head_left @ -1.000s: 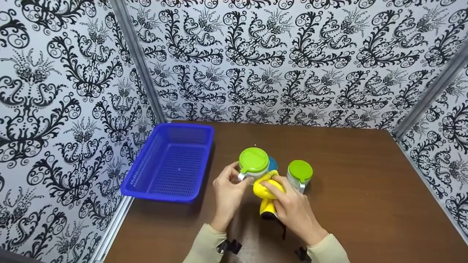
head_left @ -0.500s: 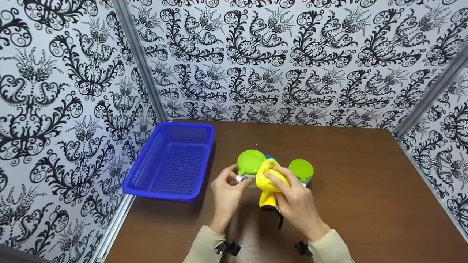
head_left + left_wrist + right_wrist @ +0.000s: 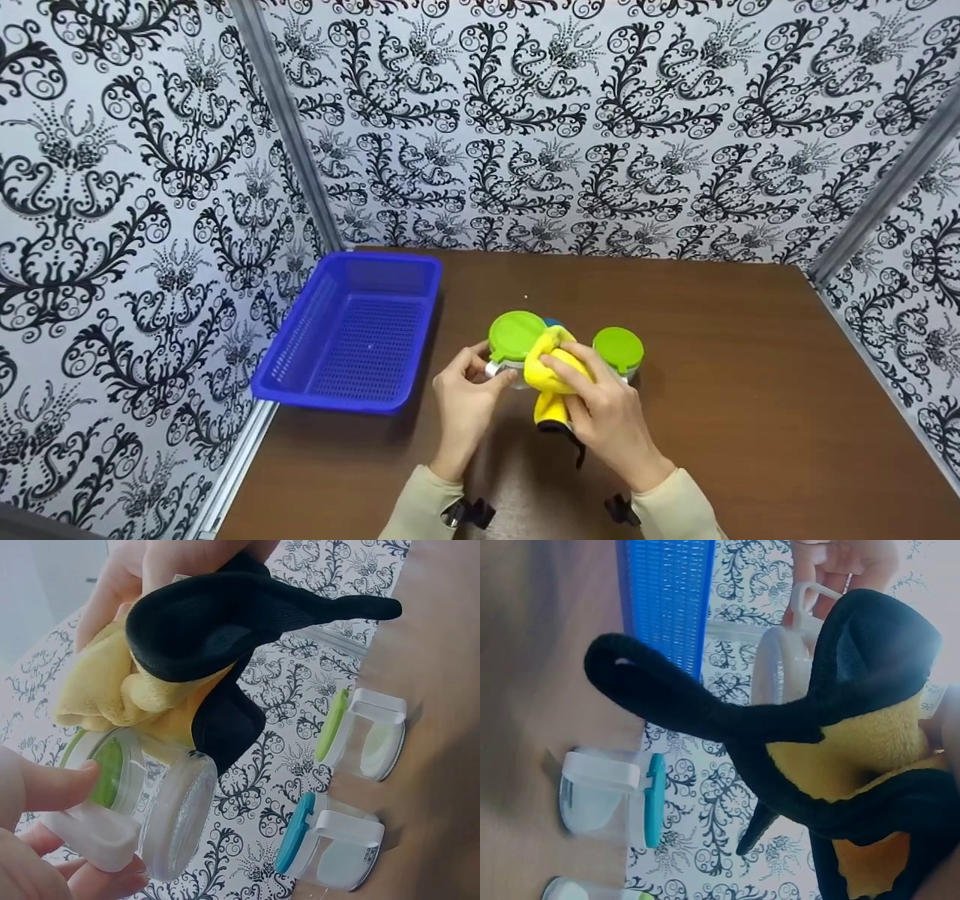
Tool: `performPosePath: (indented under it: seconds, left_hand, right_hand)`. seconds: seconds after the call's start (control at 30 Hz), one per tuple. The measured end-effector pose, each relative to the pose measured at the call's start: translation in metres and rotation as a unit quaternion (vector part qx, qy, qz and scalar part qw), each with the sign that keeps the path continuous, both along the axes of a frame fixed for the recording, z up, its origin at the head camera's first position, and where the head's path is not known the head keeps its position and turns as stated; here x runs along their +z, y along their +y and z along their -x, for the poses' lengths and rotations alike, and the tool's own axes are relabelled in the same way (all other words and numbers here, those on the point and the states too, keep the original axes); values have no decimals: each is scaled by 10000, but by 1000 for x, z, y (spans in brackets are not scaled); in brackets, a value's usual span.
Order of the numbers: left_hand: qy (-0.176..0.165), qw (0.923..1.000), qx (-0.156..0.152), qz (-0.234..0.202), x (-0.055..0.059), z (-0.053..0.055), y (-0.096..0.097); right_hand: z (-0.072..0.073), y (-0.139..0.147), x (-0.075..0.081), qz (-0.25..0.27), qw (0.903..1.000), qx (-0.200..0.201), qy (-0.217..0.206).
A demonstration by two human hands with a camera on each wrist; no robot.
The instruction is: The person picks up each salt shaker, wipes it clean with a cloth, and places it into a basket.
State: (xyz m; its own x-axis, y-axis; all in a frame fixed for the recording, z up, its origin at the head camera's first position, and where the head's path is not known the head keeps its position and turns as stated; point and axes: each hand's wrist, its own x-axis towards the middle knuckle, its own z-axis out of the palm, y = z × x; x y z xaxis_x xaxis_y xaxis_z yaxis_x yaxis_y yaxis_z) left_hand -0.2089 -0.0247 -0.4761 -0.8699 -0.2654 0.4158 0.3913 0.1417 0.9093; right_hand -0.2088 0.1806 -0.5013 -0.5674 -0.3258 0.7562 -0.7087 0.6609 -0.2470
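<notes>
My left hand (image 3: 466,386) grips the white handle of a clear jar (image 3: 176,817) with a green lid (image 3: 517,336), held up off the table. Bunched in my right hand (image 3: 611,412) is a yellow cloth (image 3: 551,367) with black edging and a black hanging loop (image 3: 660,690). The cloth touches the jar's right side near the lid. Behind the held jar stands a blue-lidded jar (image 3: 334,840), mostly hidden in the head view. A second green-lidded jar (image 3: 619,349) stands to the right, just past my right hand.
A blue perforated basket (image 3: 409,352) sits on the left of the brown table (image 3: 765,390), with nothing visible inside. Patterned walls (image 3: 600,112) rise along the back and sides, joined by grey metal posts (image 3: 281,112).
The green-lidded jar in my left hand has shifted slightly down. The cloth and my right hand have moved a little up and right against it.
</notes>
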Motion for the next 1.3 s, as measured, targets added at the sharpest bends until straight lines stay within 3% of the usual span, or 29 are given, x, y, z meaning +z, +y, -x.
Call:
performPosePath:
  seconds: [0.33, 0.47, 0.57, 0.67, 0.93, 1.3]
  left_hand:
    - [32, 10000, -23, -71, 5, 2, -6]
    - [-21, 10000, -36, -86, -8, 10, -7]
    - [-11, 9998, -67, -161, -20, 16, -8]
    - [62, 9997, -144, -180, -25, 19, -10]
    - [253, 9990, -306, -196, -27, 20, -12]
    - [165, 9994, -272, -150, -30, 22, -12]
  right_hand:
    - [6, 7, -27, -465, 9989, 13, 38]
    - [7, 9, -33, -520, 9986, 1, 15]
    - [7, 10, -34, -581, 9983, 1, -68]
    - [7, 11, -34, -645, 9978, -20, -167]
    - [7, 14, -35, -724, 9966, -120, -361]
    - [8, 23, -28, -602, 9973, -311, -288]
